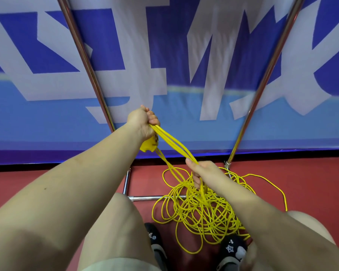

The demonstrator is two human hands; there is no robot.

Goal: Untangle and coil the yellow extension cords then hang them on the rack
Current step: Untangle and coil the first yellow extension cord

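Note:
A tangled heap of yellow extension cord point(200, 210) lies on the red floor by my feet. My left hand point(143, 122) is raised and grips several strands of the cord, with a yellow plug block point(148, 146) hanging under its palm. Those strands point(172, 145) run tight down to my right hand point(202, 173), which grips them just above the heap. The chrome rack point(84, 55) stands right behind, its two uprights rising left and right of my hands.
The rack's low crossbar point(155, 197) lies on the floor under the heap, with a right upright point(266, 75). A blue and white banner point(184, 65) fills the wall behind. My two black shoes point(155, 239) stand at the heap's near edge.

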